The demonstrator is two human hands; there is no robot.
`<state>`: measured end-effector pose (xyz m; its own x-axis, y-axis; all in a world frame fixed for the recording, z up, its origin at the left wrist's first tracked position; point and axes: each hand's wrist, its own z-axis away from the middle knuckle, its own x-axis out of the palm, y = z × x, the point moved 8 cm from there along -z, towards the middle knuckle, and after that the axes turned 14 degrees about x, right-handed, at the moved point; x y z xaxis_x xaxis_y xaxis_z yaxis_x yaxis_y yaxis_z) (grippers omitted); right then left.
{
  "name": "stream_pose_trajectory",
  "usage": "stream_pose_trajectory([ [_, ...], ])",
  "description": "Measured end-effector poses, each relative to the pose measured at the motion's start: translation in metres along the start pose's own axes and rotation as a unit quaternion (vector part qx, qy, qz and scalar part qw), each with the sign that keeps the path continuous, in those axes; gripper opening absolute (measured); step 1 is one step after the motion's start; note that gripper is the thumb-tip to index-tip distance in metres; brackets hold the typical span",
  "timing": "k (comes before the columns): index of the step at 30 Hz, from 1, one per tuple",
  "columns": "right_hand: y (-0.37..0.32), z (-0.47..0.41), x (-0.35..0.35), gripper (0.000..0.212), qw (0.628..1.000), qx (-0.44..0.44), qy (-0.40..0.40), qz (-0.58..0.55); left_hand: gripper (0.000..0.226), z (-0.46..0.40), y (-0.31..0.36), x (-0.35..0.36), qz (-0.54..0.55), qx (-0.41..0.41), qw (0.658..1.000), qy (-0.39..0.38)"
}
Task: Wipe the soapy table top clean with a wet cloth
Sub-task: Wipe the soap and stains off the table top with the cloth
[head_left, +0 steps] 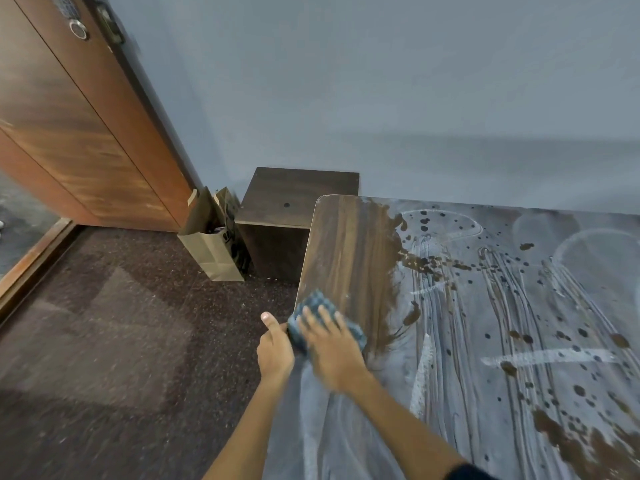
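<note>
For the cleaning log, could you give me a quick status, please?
Right hand flat on blue cloth; left hand at table edge. Left strip wiped, soap film remains. Nothing in the way.

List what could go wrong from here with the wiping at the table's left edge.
1. The blue cloth under the right hand sits at the table edge, so a push outward may send soapy water onto the carpet.
2. The left hand is at that edge and may get wet.
3. Soap film covers most of the top; one cloth may smear it rather than lift it.
</note>
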<state>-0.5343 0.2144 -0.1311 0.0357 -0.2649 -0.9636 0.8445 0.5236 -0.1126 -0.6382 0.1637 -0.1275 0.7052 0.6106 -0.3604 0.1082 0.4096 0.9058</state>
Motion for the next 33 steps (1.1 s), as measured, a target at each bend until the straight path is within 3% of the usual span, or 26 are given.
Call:
stream_pose_trajectory([
  [3, 0.011, 0.060, 0.014, 0.054, 0.999, -0.032, 0.009, -0.020, 0.093, -0.003, -0.002, 0.003, 0.015, 0.000, 1.000, -0.010],
  [7, 0.095, 0.052, -0.004, 0.051, 0.991, 0.126, 0.045, -0.028, 0.092, 0.001, -0.001, 0.005, 0.022, 0.019, 1.000, -0.010],
  [8, 0.109, 0.035, -0.010, 0.051, 0.987, 0.155, 0.022, -0.033, 0.090, 0.003, 0.000, 0.004, 0.019, 0.026, 0.999, -0.007],
  [11, 0.116, -0.020, -0.025, 0.053, 0.973, 0.227, 0.006, -0.048, 0.082, 0.007, -0.001, 0.002, 0.010, 0.040, 0.999, -0.001],
  [13, 0.083, -0.036, -0.029, 0.058, 0.977, 0.211, 0.005, -0.045, 0.080, 0.008, -0.003, 0.002, 0.021, 0.036, 0.999, -0.002],
  [15, 0.039, -0.029, -0.019, 0.057, 0.989, 0.139, 0.003, -0.040, 0.080, 0.008, -0.005, 0.002, 0.041, 0.023, 0.999, 0.000],
  [20, -0.002, 0.059, 0.016, 0.056, 1.000, -0.006, -0.003, -0.006, 0.082, 0.005, -0.007, 0.002, 0.070, -0.007, 0.998, -0.002],
  [23, 0.035, 0.099, 0.020, 0.053, 0.999, 0.024, 0.030, -0.009, 0.093, 0.007, -0.010, 0.003, 0.077, -0.007, 0.997, -0.013],
  [28, 0.110, 0.052, -0.006, 0.051, 0.976, 0.207, 0.064, -0.029, 0.089, 0.015, -0.009, 0.001, 0.066, 0.028, 0.997, -0.014],
  [31, 0.090, -0.003, -0.022, 0.057, 0.970, 0.237, 0.026, -0.053, 0.081, 0.018, -0.009, 0.000, 0.053, 0.040, 0.998, -0.007],
  [33, 0.054, -0.023, -0.025, 0.062, 0.977, 0.205, 0.027, -0.051, 0.079, 0.019, -0.010, 0.001, 0.054, 0.035, 0.998, -0.007],
])
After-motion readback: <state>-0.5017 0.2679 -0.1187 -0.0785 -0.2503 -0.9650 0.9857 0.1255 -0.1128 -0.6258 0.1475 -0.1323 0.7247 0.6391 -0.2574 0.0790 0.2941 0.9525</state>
